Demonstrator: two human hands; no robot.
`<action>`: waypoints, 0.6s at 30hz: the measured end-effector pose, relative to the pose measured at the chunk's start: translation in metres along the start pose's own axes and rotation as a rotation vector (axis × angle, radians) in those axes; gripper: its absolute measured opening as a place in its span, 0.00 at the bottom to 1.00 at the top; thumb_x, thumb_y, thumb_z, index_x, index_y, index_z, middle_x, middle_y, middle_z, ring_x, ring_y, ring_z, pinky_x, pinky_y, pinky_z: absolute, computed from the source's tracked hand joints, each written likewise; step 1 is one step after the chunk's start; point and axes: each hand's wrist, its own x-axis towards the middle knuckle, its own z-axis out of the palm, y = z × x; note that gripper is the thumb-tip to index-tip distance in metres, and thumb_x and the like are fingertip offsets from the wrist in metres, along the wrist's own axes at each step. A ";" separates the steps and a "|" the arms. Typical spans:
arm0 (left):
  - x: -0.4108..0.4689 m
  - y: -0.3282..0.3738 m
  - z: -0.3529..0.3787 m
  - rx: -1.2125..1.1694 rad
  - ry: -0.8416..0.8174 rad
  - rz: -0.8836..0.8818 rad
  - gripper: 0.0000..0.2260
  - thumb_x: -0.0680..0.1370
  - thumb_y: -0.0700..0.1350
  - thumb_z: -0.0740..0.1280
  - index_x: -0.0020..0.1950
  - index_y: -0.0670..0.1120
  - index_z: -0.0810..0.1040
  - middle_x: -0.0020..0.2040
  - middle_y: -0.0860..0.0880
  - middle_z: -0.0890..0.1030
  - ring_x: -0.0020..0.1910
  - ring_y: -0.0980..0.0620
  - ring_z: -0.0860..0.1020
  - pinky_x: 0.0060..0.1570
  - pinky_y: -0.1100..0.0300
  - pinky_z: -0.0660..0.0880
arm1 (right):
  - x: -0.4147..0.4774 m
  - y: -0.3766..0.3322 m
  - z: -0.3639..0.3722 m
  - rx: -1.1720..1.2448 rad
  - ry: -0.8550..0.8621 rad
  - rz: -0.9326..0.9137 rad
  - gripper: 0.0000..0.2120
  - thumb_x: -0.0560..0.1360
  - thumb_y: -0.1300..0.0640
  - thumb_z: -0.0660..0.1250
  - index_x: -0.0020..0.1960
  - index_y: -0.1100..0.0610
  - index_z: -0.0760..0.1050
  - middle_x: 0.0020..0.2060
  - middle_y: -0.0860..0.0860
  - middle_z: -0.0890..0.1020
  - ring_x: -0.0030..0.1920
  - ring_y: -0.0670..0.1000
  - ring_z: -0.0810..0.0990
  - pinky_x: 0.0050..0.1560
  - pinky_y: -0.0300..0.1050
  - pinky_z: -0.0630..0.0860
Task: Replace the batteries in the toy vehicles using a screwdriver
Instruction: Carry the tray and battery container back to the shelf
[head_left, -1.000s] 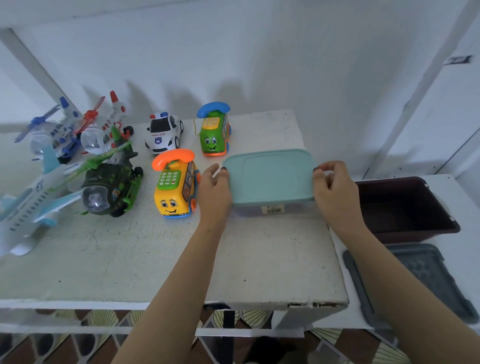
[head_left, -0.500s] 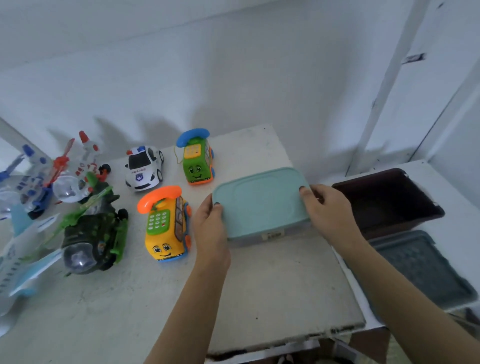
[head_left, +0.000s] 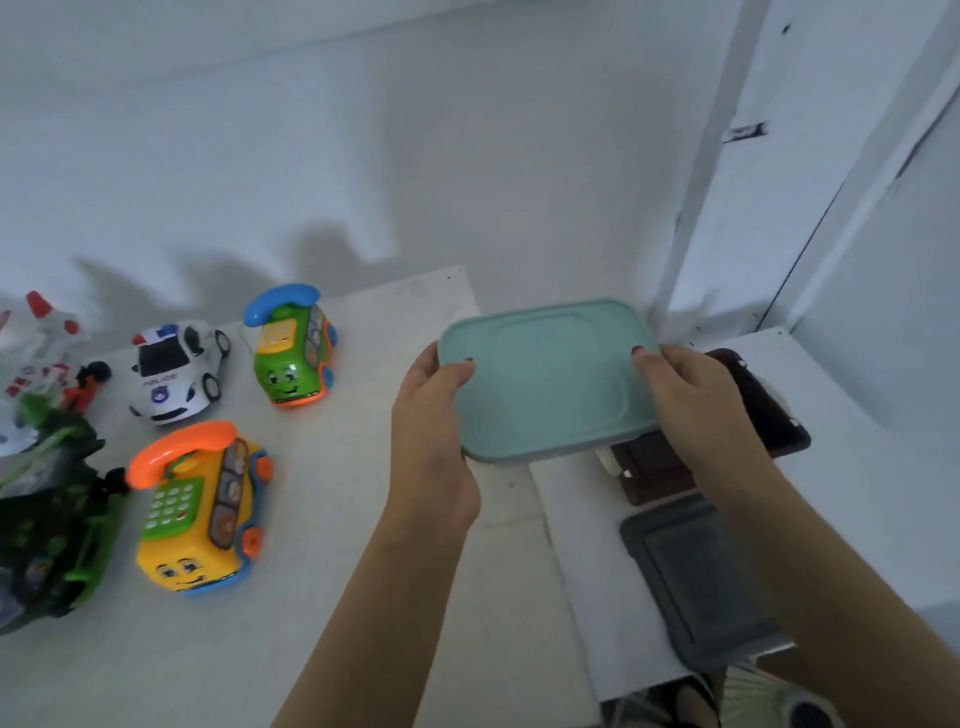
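Grips of left hand (head_left: 431, 431) and right hand (head_left: 696, 410) clasp the teal box (head_left: 550, 379), partly hiding the brown bin (head_left: 769, 410).

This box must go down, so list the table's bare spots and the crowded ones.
Bare: on the table, the near part between the yellow phone car and the left hand; its back right corner, beyond the green phone car; the side shelf right of the brown bin and grey lid. Crowded: the left end, around the police car.
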 end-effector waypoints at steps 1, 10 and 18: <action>-0.002 -0.005 0.015 -0.005 0.011 -0.010 0.12 0.78 0.36 0.58 0.57 0.44 0.78 0.53 0.42 0.82 0.45 0.49 0.79 0.41 0.59 0.76 | 0.009 0.005 -0.011 -0.009 -0.007 0.014 0.16 0.80 0.52 0.60 0.51 0.64 0.78 0.48 0.57 0.81 0.49 0.55 0.78 0.43 0.44 0.72; -0.009 -0.078 0.149 -0.134 0.216 -0.210 0.20 0.78 0.38 0.63 0.67 0.53 0.72 0.56 0.51 0.81 0.47 0.51 0.80 0.35 0.61 0.78 | 0.098 0.060 -0.110 -0.071 -0.114 0.171 0.17 0.80 0.51 0.58 0.48 0.66 0.76 0.44 0.54 0.78 0.47 0.53 0.74 0.51 0.50 0.71; 0.056 -0.172 0.208 -0.156 0.221 -0.366 0.07 0.79 0.41 0.61 0.48 0.47 0.79 0.39 0.50 0.83 0.36 0.52 0.81 0.31 0.63 0.76 | 0.169 0.133 -0.149 0.071 -0.166 0.446 0.16 0.83 0.56 0.54 0.66 0.62 0.70 0.52 0.52 0.73 0.48 0.50 0.72 0.49 0.42 0.67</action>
